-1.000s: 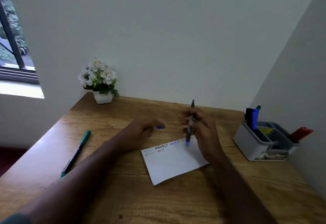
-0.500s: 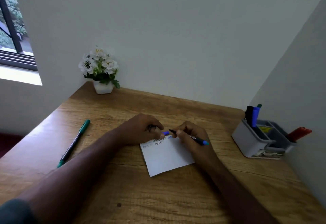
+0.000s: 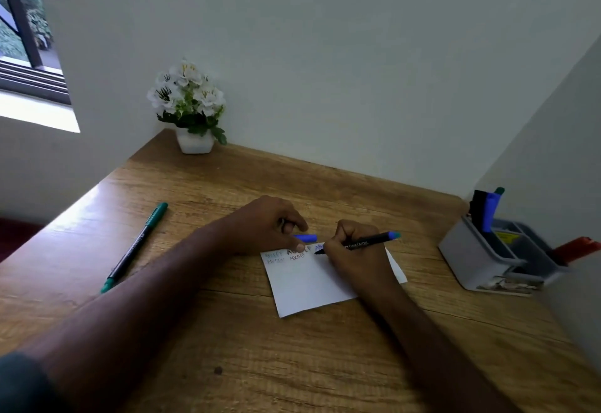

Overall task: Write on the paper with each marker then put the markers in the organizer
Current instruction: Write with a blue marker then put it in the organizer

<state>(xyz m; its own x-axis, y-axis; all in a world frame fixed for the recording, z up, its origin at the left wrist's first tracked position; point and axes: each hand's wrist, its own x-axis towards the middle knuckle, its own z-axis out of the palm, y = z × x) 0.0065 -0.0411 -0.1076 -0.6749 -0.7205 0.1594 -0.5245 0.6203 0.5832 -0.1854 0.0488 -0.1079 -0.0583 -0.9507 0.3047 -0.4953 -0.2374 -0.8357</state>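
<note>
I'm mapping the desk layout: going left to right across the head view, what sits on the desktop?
Green marker → flower pot → left hand → blue cap → right hand writing with the blue marker → organizer → red marker.

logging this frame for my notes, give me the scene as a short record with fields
right hand: right hand grips the blue marker, tip on the paper
left hand: left hand holds the blue cap at the paper's top edge
paper: several rows of letters along the top
unused: green marker lies on the desk, far left
organizer: organizer at right, markers standing in it
background: flower pot
</note>
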